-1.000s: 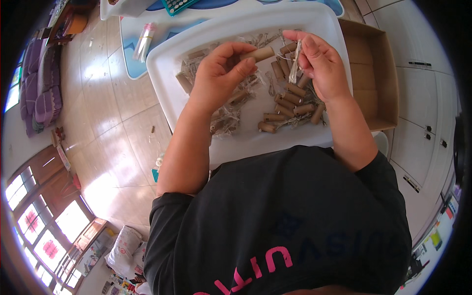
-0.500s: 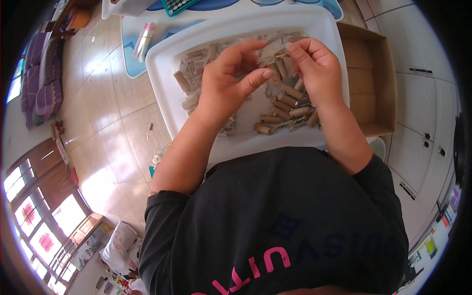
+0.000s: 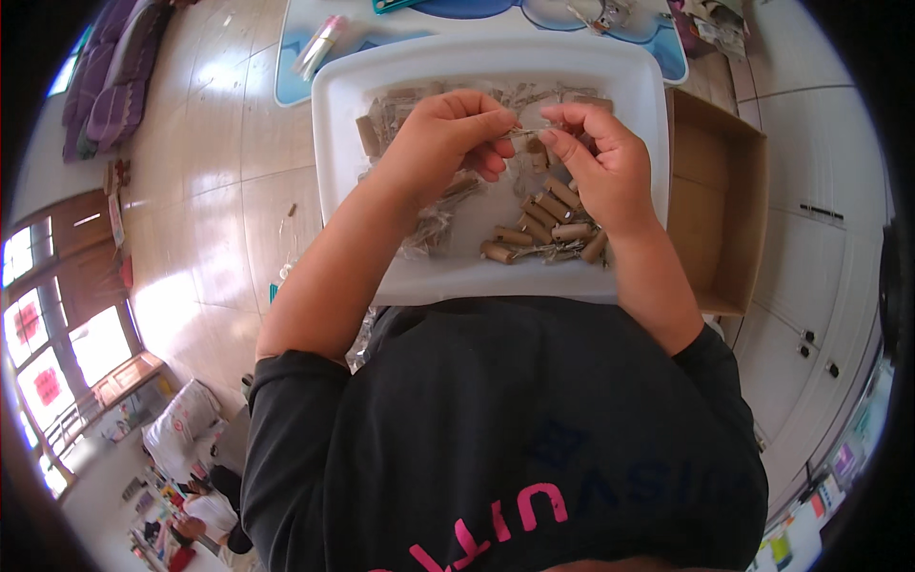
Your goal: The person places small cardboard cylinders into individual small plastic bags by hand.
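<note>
Over a white plastic tub [image 3: 329,191], both my hands are raised close together. My left hand [image 3: 443,143] is closed, thumb and forefinger pinching one end of a thin wire [image 3: 528,132]. The wire runs across to my right hand [image 3: 610,181], where it meets the thumb; that forefinger is lifted a little apart. Below the right fingertips hangs or lies a brown cork-like cylinder [image 3: 539,155]; I cannot tell whether it joins this wire. A pile of similar brown cylinders with wires [image 3: 548,212] lies at the tub's near right. Clear plastic-wrapped pieces [image 3: 429,234] fill its left side, partly hidden by my left arm.
An open cardboard box [image 3: 720,200] stands against the tub's right side. Beyond the tub is a blue and white table [image 3: 381,36] with a bundle of clear packets [image 3: 319,46]. White cabinets [image 3: 810,181] line the right; a purple sofa [image 3: 119,81] is far left.
My left fingers have closed from a spread pose onto the wire. The right hand has shifted slightly down and left. The view has tilted, so the tub sits lower.
</note>
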The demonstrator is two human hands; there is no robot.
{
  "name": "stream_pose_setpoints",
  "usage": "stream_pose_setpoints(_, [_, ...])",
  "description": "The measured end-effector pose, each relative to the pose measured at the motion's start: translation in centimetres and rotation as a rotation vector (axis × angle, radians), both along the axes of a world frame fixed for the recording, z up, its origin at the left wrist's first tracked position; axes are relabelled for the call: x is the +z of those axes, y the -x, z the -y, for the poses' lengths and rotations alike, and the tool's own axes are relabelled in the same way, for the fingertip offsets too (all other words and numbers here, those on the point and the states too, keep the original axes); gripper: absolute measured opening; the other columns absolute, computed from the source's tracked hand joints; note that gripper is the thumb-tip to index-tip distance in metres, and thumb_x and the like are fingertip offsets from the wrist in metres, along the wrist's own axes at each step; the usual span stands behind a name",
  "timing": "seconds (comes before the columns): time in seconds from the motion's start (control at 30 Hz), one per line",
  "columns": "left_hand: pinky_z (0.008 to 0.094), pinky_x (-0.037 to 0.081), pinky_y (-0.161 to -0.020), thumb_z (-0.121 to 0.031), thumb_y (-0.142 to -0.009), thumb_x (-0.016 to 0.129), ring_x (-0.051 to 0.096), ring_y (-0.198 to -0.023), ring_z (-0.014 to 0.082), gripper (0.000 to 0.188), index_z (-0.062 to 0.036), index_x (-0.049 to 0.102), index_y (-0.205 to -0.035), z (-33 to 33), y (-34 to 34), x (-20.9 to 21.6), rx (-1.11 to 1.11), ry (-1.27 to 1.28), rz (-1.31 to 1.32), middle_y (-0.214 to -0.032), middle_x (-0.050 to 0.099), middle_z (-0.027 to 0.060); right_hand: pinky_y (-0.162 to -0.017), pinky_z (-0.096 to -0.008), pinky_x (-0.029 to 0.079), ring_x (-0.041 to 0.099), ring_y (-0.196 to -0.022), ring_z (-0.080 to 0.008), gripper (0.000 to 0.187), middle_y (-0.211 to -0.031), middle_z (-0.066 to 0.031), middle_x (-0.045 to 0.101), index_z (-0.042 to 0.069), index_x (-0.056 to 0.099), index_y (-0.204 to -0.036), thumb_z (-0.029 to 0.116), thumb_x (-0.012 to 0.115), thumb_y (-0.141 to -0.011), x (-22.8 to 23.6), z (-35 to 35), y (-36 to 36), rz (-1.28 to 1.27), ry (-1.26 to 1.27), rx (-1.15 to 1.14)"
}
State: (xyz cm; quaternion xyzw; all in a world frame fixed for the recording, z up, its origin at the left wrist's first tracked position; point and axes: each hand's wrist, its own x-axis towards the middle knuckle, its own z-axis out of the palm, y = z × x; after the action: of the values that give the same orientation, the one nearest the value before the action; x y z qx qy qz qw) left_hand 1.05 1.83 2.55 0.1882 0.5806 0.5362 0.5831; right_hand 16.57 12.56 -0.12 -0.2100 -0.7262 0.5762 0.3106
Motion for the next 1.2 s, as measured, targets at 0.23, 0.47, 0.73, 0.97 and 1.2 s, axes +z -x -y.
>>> stream_pose_setpoints(0.23, [0.0223, 0.047, -0.066, -0.008, -0.082, 0.062, 0.056, -0.07, 0.0094, 0.008, -0.002, 0.06, -0.086, 0.8, -1.8, 0.8, 0.143, -0.162, -0.209, -0.077, 0.059, 0.0023, -0.048, -0.0166, 0.035, 0.046, -0.056, -0.0034, 0.023, -0.068, 0.0008, 0.055, 0.002, 0.061, -0.093, 0.021, 0.066, -0.081, 1.2, -0.7, -0.4, 0.023, 0.643, 0.092])
stream_pose_setpoints(0.47, [0.0229, 0.046, -0.077, -0.002, -0.078, 0.066, 0.055, -0.084, 0.0084, 0.02, -0.0027, 0.058, -0.096, 1.5, -3.0, -0.3, 0.156, -0.246, -0.546, -0.091, 0.059, 0.0012, -0.043, -0.0155, 0.026, 0.038, -0.048, -0.0011, 0.016, -0.069, -0.0023, 0.059, 0.003, 0.06, -0.087, 0.016, 0.067, -0.081, 1.3, 0.0, -0.3, 0.007, 0.733, 0.161])
stream_pose_setpoints(0.73, [0.0276, 0.041, -0.09, -0.006, -0.076, 0.069, 0.052, -0.102, 0.0116, 0.046, -0.0032, 0.048, -0.117, 0.9, -3.7, -1.7, 0.02, -0.312, -0.736, -0.105, 0.057, 0.0033, -0.044, -0.016, 0.026, 0.038, -0.048, -0.0019, 0.013, -0.069, -0.0028, 0.059, 0.001, 0.061, -0.086, 0.011, 0.066, -0.08, 1.0, 0.0, -1.0, -0.224, 0.85, 0.202])
stream_pose_setpoints(0.97, [0.0257, 0.044, -0.084, -0.009, -0.08, 0.063, 0.056, -0.089, 0.0114, 0.033, -0.0022, 0.053, -0.11, 1.7, -4.4, -1.7, -0.069, -0.128, -0.141, -0.095, 0.059, 0.0028, -0.046, -0.0157, 0.03, 0.041, -0.052, -0.0022, 0.014, -0.07, -0.0008, 0.058, 0.001, 0.063, -0.089, 0.012, 0.066, -0.081, 0.4, -0.1, -1.1, -0.189, 0.487, -0.123])
stream_pose_setpoints(1.2, [0.0277, 0.047, -0.083, -0.014, -0.088, 0.052, 0.057, -0.087, 0.0115, 0.025, -0.0034, 0.052, -0.111, 3.2, -3.7, -1.1, 0.252, -0.152, -0.067, -0.097, 0.057, 0.0042, -0.05, -0.0186, 0.036, 0.045, -0.057, -0.0019, 0.011, -0.062, 0.0033, 0.056, 0.004, 0.065, -0.089, 0.012, 0.063, -0.082, -0.9, -0.1, -1.5, 0.145, 0.119, -0.041])
